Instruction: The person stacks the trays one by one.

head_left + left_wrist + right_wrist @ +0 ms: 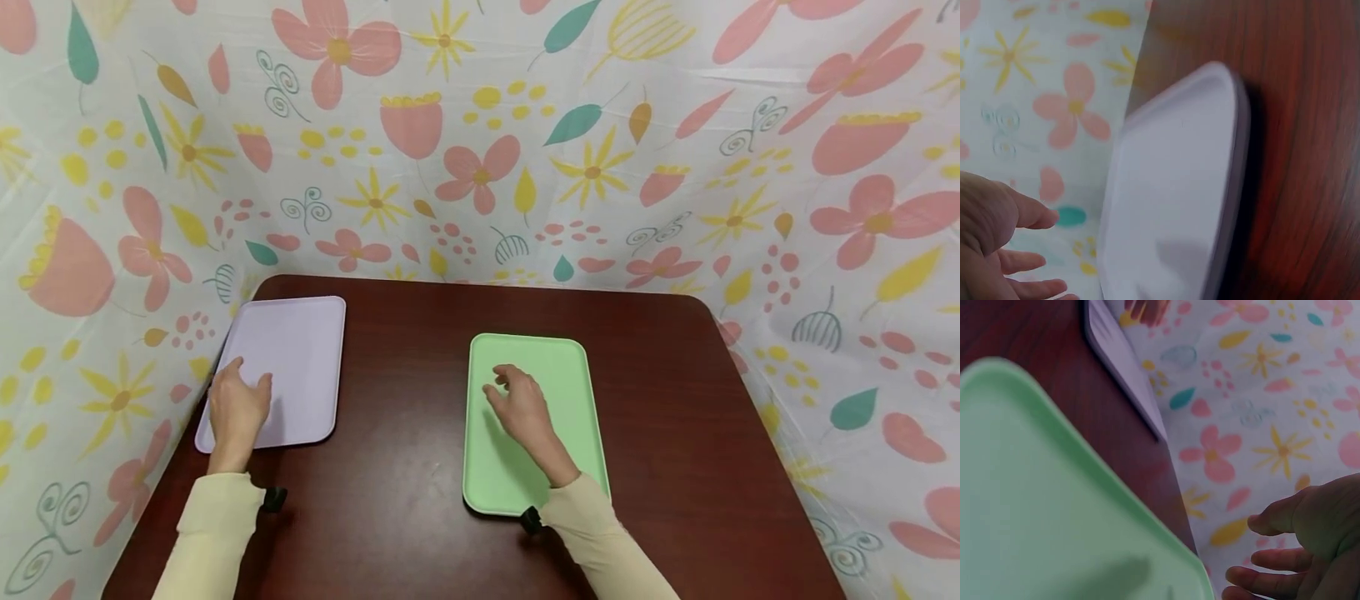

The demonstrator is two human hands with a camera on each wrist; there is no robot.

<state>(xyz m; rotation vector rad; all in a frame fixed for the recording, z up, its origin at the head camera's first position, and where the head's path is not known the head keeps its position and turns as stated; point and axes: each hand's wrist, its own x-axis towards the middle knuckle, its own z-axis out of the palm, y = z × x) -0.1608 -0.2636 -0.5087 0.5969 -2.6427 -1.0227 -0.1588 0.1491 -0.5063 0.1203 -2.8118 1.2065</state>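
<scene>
A light purple tray (300,358) lies at the left of the dark brown table, its bare surface also filling the middle of the left wrist view. Over its left part hovers my left hand (238,408), fingers loosely bent and holding nothing. Nearer the middle lies a light green tray (558,375). My right hand (521,408) is above this one, its fingers relaxed and parted from the thumb, with a shadow cast on the tray below. In the right wrist view the right hand (1310,544) appears with nothing between its fingers.
The brown wooden table (405,375) runs beneath both trays. A white cloth (480,108) printed with flowers and leaves hangs behind it and along both sides. Each sleeved wrist carries a small black device, such as the one by the left cuff (274,500).
</scene>
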